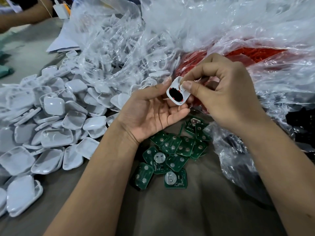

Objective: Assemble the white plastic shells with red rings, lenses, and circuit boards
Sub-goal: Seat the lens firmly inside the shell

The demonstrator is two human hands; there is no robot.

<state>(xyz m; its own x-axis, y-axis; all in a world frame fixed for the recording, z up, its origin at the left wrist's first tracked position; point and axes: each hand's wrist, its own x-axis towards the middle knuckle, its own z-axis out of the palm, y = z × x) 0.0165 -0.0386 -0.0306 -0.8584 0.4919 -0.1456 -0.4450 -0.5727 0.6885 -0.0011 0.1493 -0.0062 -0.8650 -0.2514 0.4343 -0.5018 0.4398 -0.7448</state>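
A white plastic shell [177,93] with a dark oval lens and a red ring in its lower opening is held between both hands above the table. My left hand [150,113] lies palm up, its fingertips curled round the shell's left edge and underside. My right hand [225,92] pinches the shell's upper right corner with thumb and forefinger. Several green circuit boards [170,155] lie in a loose heap below the hands. Red rings [252,53] fill a clear bag behind my right hand.
A large pile of white shells [51,126] covers the table's left side. A clear bag of white shells [119,48] stands behind it. Crinkled plastic [238,159] and dark parts lie at the right. Another person's arm [22,16] rests at the far left.
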